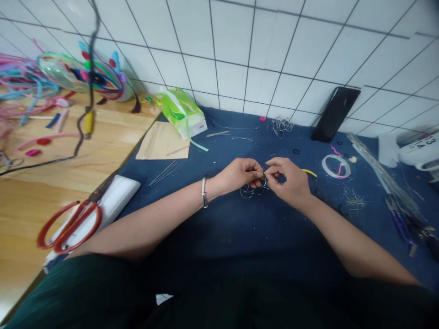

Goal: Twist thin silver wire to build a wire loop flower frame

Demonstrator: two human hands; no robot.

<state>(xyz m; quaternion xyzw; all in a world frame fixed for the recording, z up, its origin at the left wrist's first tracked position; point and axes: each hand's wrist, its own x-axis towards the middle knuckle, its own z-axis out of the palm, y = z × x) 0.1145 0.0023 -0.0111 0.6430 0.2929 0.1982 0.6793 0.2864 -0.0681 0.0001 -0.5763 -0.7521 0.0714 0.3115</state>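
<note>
Centrally, a loose tangle of thin wire sits at the meeting fingertips of both hands, over the blue-covered bench. The left hand pinches it between thumb and index, its other fingers curled; the right hand brings thumb and fingertips together on it opposite, the exact bit gripped being too small to tell. A yellow strip lies just beside the right hand; straight wires lie farther left, a clear ring farther right.

Rm on cloth btwn forearms; in way: wire loops, phone far R, tissue pk L.
</note>
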